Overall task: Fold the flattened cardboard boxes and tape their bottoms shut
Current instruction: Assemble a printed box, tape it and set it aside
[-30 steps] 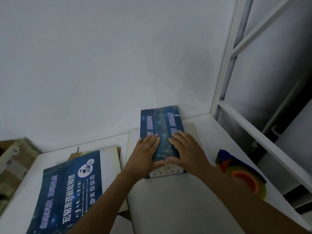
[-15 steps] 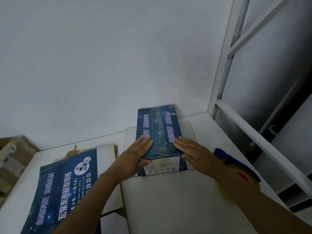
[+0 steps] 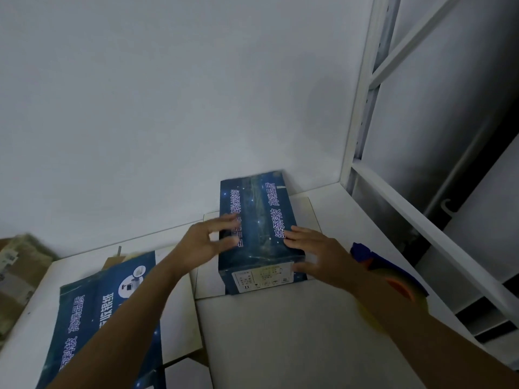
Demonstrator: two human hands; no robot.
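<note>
Squaring dark-blue printed cardboard box [image 3: 257, 228] on white table [image 3: 345, 220] by wall | left hand [image 3: 200, 245] fingers spread, right hand [image 3: 317, 255] fingers flat together | next, probably: blue-orange tape dispenser [image 3: 368, 255].

Can't make out fingers [image 3: 230, 220] of left grip [image 3: 202, 245] cleanly, smeared at the box [image 3: 261, 220] edge. Can't read the label [image 3: 264, 279], too small. See only a blurred bit of tape dispenser [image 3: 363, 252] behind the right forearm [image 3: 421, 332]. Lose flat box [image 3: 92, 318] at bottom edge, blurred cartons [image 3: 16, 276] at left edge.
</note>
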